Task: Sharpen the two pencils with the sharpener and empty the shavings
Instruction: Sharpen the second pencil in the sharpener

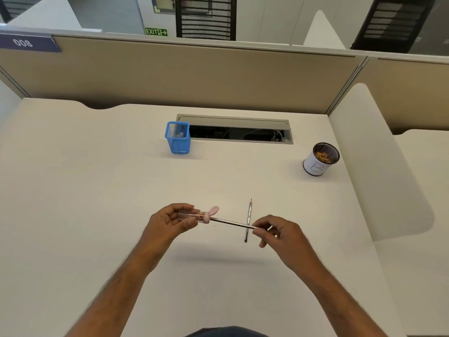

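Nearest me, both forearms reach out over the pale surface, the biggest thing in view. At its far edge I see a blue mesh holder to the left of a cable slot, and well off to the right a white cup that already has tan shavings in it. My left hand is clasped round the clear sharpener, its pink lid flipped up, with some shavings showing inside. My right hand pinches the back end of one pencil, whose tip sits in the sharpener's mouth. The second pencil lies on the surface beneath, pointing away from me, and its far tip looks sharp already. So I judge one pencil done, this one under way, and the emptying, likely into that white cup, not yet done.
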{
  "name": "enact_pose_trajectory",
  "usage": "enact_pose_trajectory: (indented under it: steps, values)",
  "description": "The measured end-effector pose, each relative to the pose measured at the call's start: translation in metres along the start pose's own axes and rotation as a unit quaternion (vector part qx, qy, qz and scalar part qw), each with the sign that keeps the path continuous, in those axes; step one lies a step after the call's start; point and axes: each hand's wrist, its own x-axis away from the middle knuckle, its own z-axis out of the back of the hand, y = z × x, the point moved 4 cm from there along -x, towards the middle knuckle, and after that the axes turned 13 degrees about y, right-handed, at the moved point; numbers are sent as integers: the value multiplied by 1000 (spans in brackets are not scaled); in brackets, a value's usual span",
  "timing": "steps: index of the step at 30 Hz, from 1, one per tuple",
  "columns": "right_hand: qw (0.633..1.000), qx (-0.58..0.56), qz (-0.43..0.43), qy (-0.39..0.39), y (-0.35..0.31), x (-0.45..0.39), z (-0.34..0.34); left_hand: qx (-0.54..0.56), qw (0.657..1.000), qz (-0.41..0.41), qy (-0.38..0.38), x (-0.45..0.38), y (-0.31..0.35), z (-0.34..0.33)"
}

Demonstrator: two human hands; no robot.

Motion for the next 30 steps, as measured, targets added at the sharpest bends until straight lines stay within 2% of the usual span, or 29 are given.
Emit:
enact_pose_trajectory:
  steps: [7,10,13,16,23,27,30]
  values:
    - [994,-11,76,80,-12,5,3,42,999,0,-3,3,4,-4]
    - [995,-42,79,39,-11,5,2,35,999,-17,-7,4,10,-2]
    - [996,-88,25,-22,-4,3,-2,27,999,-23,-17,5,14,-4]
    - [990,-130,-27,-52,-2,-1,-4,28,999,-27,-21,6,18,-7]
    - [987,-149,15,-58,-9,3,-5,58,998,-26,-2,6,17,-7]
    - [993,-114,36,-3,-9,3,-2,70,997,-25,5,7,18,-6]
    - [989,-136,46,32,-11,5,1,71,997,-26,0,7,20,-6]
